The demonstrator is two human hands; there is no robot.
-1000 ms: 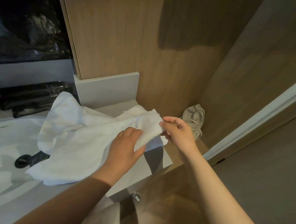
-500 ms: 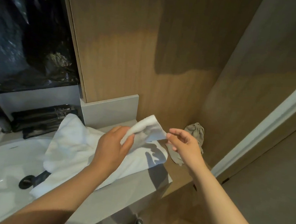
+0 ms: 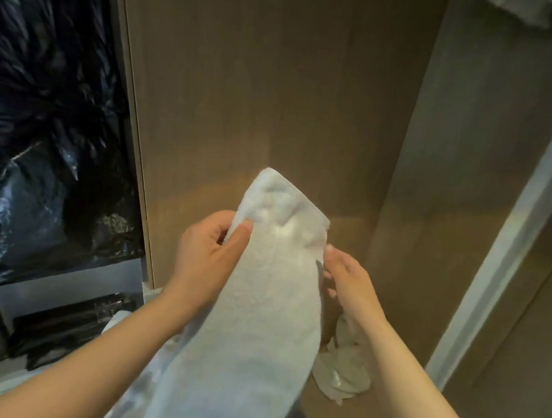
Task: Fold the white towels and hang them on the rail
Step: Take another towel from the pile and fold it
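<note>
A white towel [image 3: 258, 308] hangs lengthwise in front of me, lifted in the air before the wooden wall. My left hand [image 3: 205, 259] pinches its upper left edge between thumb and fingers. My right hand [image 3: 345, 279] holds the upper right edge, fingertips at the towel's side; its grip is partly hidden by the cloth. The towel's lower end trails down out of the frame's bottom. No rail is in view. More white cloth [image 3: 539, 11] shows at the top right corner.
A wooden wall panel [image 3: 262, 89] stands straight ahead. A black plastic sheet [image 3: 40, 118] covers the area at left, above a dark tray [image 3: 68, 323]. A pale bundle of cloth [image 3: 343, 373] lies low behind my right wrist. A white door frame [image 3: 515, 232] runs along the right.
The towel has been lifted off the counter and now hangs between both hands. My right hand, apart from it before, has taken its right edge. The view has tilted upward.
</note>
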